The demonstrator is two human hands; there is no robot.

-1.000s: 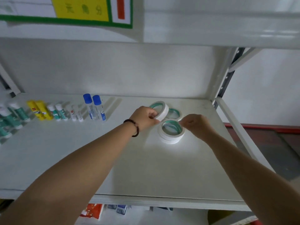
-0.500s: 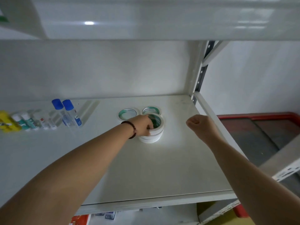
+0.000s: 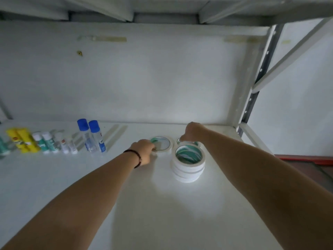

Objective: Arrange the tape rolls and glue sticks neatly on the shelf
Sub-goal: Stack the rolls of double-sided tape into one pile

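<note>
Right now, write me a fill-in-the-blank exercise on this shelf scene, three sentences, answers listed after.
1. The left hand touches a single flat tape roll that lies to the ____ of the stack of tape rolls.
2. The two tallest glue bottles have ____ caps.
3. The dark beaded bracelet sits on the ____ wrist.

Missing words: left; blue; left

right hand (image 3: 191, 131) hides most of the rear tape roll (image 3: 187, 142).
</note>
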